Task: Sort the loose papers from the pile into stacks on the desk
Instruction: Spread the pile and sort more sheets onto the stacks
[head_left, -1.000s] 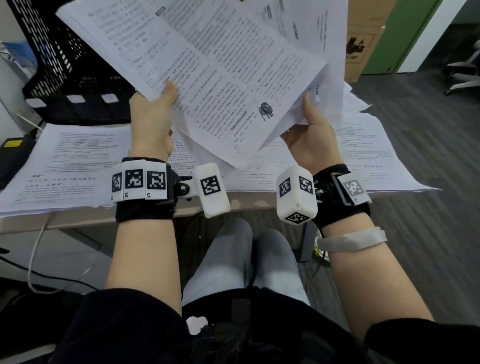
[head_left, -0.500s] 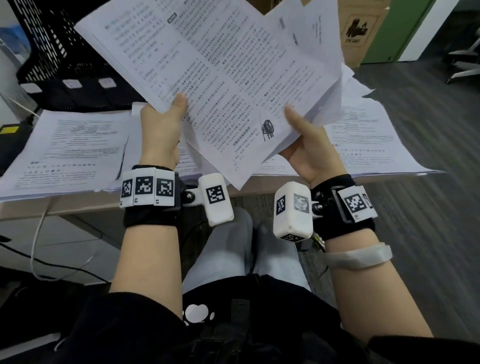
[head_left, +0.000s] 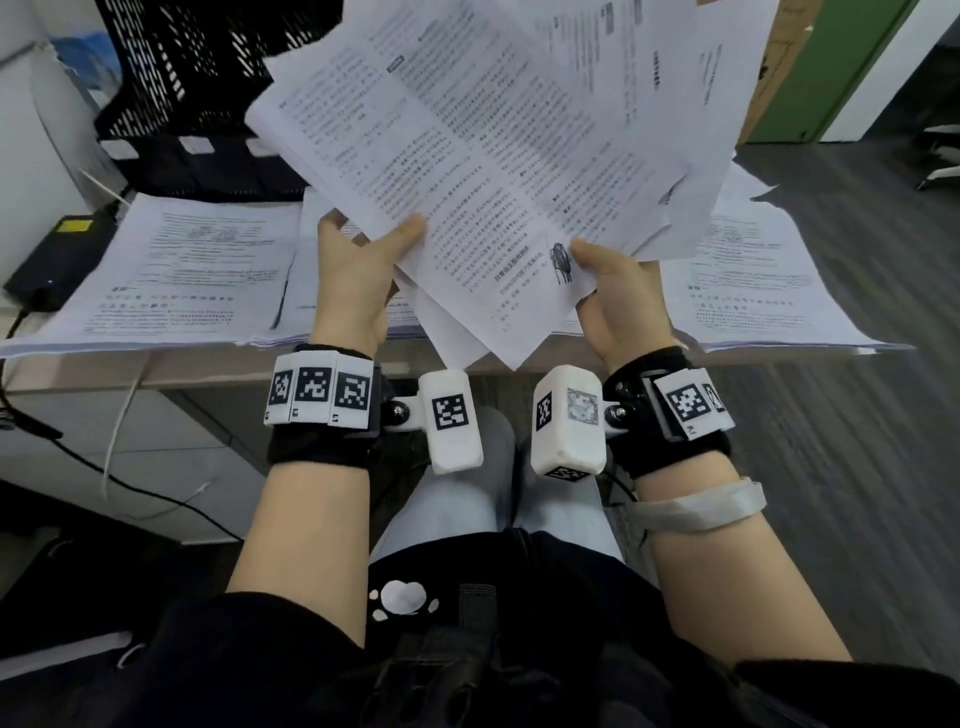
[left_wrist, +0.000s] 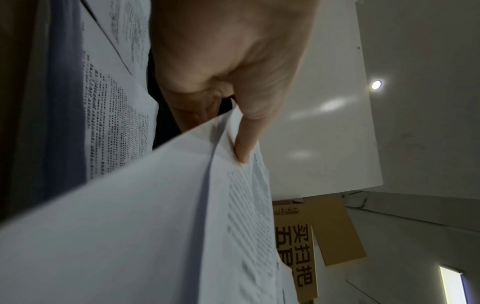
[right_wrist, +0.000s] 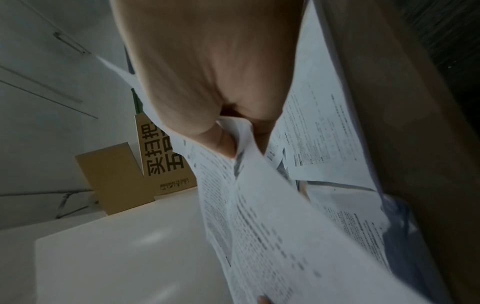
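I hold a fanned bundle of printed white sheets (head_left: 467, 171) up above the desk edge. My left hand (head_left: 358, 270) pinches the bundle's lower left edge, thumb on top of the front sheet (left_wrist: 161, 216). My right hand (head_left: 613, 296) pinches the lower right corner beside a small black drawing, thumb on the printed face (right_wrist: 272, 236). Behind the hands, paper stacks lie on the desk: one at the left (head_left: 171, 275), one in the middle (head_left: 322, 306), partly hidden, and one at the right (head_left: 758, 291). The fingers under the sheets are hidden in the head view.
A black mesh file tray (head_left: 197, 78) stands at the back of the desk (head_left: 104, 374). A black box with a yellow label (head_left: 57, 249) sits at the far left. Cardboard boxes (head_left: 779, 67) and a green panel (head_left: 831, 73) stand behind on the right. White cables (head_left: 119, 426) hang under the desk.
The bundle and both hands have come lower and nearer to me. My right thumb has slid onto the front sheet's corner by the black drawing. Both hands keep their hold.
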